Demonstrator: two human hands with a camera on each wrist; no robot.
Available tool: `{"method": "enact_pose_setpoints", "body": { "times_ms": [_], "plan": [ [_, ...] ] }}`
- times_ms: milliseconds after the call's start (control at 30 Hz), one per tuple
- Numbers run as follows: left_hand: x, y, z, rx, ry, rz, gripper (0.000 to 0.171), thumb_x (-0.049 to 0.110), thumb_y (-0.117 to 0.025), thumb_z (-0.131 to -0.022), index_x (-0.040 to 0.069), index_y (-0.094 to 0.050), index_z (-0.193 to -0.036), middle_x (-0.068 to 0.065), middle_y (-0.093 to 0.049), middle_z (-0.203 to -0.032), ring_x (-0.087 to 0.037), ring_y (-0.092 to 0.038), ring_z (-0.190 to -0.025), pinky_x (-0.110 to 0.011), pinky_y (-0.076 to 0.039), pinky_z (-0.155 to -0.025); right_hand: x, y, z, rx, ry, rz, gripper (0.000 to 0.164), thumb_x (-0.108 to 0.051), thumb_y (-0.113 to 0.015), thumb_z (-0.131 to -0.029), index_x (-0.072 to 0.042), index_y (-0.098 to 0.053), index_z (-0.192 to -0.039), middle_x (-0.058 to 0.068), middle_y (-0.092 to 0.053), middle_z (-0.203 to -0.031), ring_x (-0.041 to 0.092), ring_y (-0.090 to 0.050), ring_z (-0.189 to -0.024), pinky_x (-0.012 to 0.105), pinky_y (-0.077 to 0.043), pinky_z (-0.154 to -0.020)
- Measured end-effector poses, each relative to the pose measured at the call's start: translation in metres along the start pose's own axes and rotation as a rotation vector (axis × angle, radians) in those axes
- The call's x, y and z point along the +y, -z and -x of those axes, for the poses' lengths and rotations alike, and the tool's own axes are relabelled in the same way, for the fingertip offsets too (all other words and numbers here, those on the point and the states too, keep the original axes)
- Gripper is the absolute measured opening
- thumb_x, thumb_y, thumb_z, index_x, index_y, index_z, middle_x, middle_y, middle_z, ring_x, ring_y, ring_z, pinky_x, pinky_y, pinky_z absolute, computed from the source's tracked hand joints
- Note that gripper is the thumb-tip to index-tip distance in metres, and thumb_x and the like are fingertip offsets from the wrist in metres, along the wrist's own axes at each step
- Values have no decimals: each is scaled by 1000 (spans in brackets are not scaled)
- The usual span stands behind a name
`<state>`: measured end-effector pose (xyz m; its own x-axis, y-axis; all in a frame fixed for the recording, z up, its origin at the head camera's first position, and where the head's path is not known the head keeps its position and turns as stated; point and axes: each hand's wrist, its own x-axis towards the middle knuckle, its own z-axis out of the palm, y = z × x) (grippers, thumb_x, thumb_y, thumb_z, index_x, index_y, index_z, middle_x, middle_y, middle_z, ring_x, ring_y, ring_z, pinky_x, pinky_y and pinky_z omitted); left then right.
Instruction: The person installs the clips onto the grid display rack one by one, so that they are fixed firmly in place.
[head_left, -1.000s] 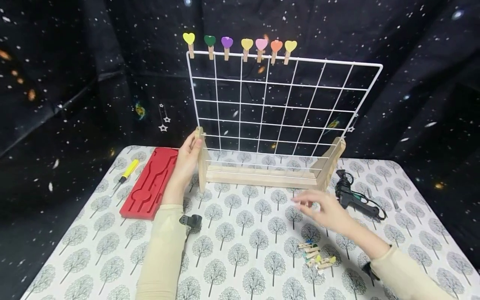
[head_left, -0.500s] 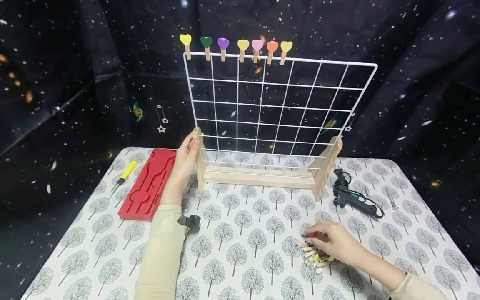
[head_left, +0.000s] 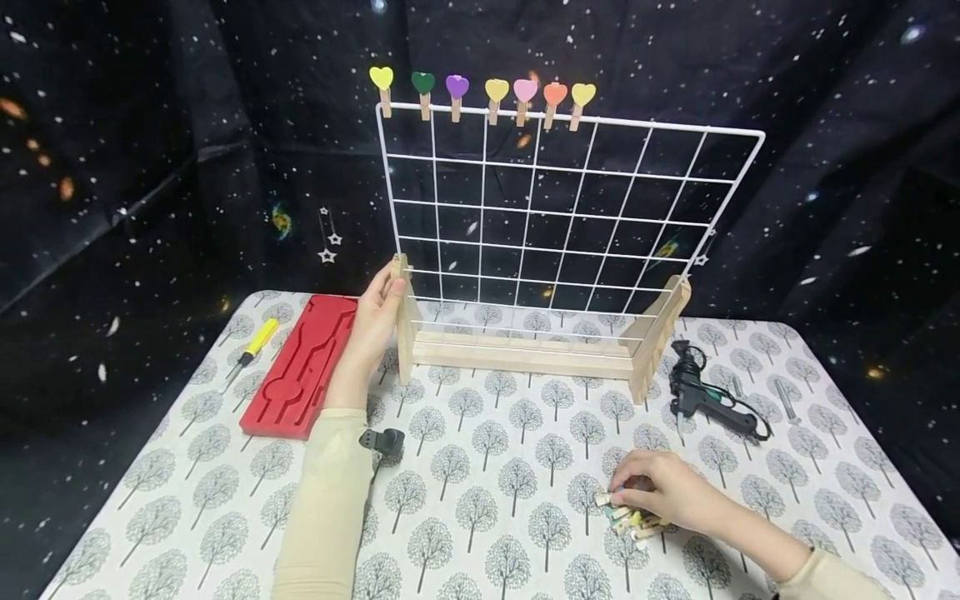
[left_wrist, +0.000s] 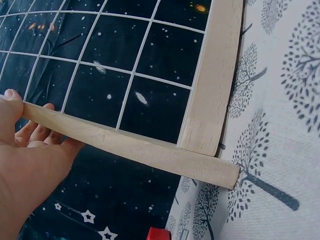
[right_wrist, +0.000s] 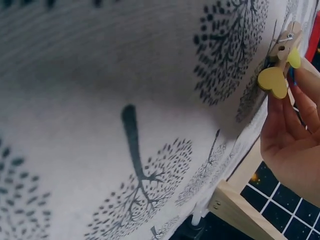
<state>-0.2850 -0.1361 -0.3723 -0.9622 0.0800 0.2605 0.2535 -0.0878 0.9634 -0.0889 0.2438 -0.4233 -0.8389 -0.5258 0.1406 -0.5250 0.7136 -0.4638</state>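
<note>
My left hand [head_left: 377,315] grips the left wooden upright [left_wrist: 145,147] of a stand, thumb on one side and fingers on the other. The stand holds a white wire grid [head_left: 558,208], tilted back. Along its top bar several heart clothespins [head_left: 495,93] are clipped towards the left, in yellow, green, purple, pink and orange. My right hand [head_left: 671,492] is at a small pile of heart clothespins [head_left: 622,521] on the table and pinches one by thumb and fingers, mostly hidden. In the right wrist view, a yellow heart [right_wrist: 274,82] shows beside the fingertips.
A red molded tray [head_left: 296,375] and a yellow-handled screwdriver [head_left: 258,339] lie on the left. To the right of the stand is a black glue gun [head_left: 708,400] with its cord wound up, near clear glue sticks [head_left: 786,400]. A starry dark cloth hangs behind the tree-patterned tablecloth.
My right hand has come down and nearer from in front of the stand to the clothespin pile, and its fingers have closed on a clothespin. The left hand keeps its grip on the upright.
</note>
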Motion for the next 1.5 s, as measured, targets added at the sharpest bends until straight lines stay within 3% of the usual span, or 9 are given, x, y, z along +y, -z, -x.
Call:
{"method": "enact_pose_setpoints", "body": {
  "times_ms": [300,500,633,867,1067,1167,1300,1400,1500],
  "plan": [
    [-1,3,0,9,11,-1,51,36,-44,-87,21,-31,-135,-2,-35,-137,-11,-31,-125,-31,-25,-104,-1,5,-6,15,-75,-82,6,-26,-63,-77,-22,-61,-82,-16,-59,-72,-3,-52,-61,17,-47,-56],
    [0,4,0,11,10,5,51,36,-44,-87,22,-31,-135,-2,-34,-137,-11,-31,-125,-30,-25,-104,1,14,-24,150,-159,-142,14,-27,-67,-74,-19,-63,-85,-12,-62,-73,1,-57,-63,19,-49,-55],
    [1,3,0,10,22,21,51,37,-44,-87,23,-32,-134,-1,-35,-137,-11,-32,-124,-31,-26,-103,-2,29,-46,238,-158,-156,15,-27,-68,-74,-19,-66,-87,-10,-62,-76,4,-54,-61,21,-45,-48],
    [1,2,-1,3,20,18,51,37,-45,-86,23,-32,-134,-1,-36,-137,-12,-33,-124,-32,-27,-103,-24,86,-84,321,-126,-171,22,-23,-61,-80,-17,-64,-101,-3,-61,-93,12,-51,-62,20,-44,-48],
    [0,1,-2,5,21,22,52,39,-45,-86,24,-32,-134,-1,-36,-136,-13,-34,-123,-33,-28,-102,-50,154,-113,580,-109,-320,27,-15,-67,-74,-9,-64,-100,-1,-66,-83,13,-54,-56,18,-41,-42],
    [-1,1,-1,2,26,6,53,40,-45,-86,23,-31,-134,-1,-35,-137,-13,-33,-124,-33,-28,-102,-65,183,-125,674,-44,-432,26,-6,-68,-72,1,-64,-97,0,-68,-84,8,-61,-64,14,-48,-54],
    [-1,1,-1,3,27,-22,54,41,-45,-86,23,-30,-135,-2,-34,-138,-14,-32,-124,-34,-28,-102,-82,212,-144,735,97,-574,22,1,-66,-72,8,-64,-93,4,-68,-81,10,-63,-74,16,-48,-73],
    [-2,2,-1,-2,32,-34,55,42,-44,-85,24,-29,-135,-2,-33,-138,-14,-32,-124,-33,-27,-102,-89,229,-158,752,198,-680,21,4,-64,-73,11,-63,-92,8,-67,-79,14,-62,-72,18,-47,-76],
    [-3,2,-1,6,30,-34,55,43,-45,-85,24,-30,-135,-1,-34,-137,-13,-33,-124,-32,-28,-102,-95,243,-172,775,239,-716,20,4,-64,-73,11,-63,-91,9,-67,-80,16,-62,-73,20,-47,-78]
  ]
}}
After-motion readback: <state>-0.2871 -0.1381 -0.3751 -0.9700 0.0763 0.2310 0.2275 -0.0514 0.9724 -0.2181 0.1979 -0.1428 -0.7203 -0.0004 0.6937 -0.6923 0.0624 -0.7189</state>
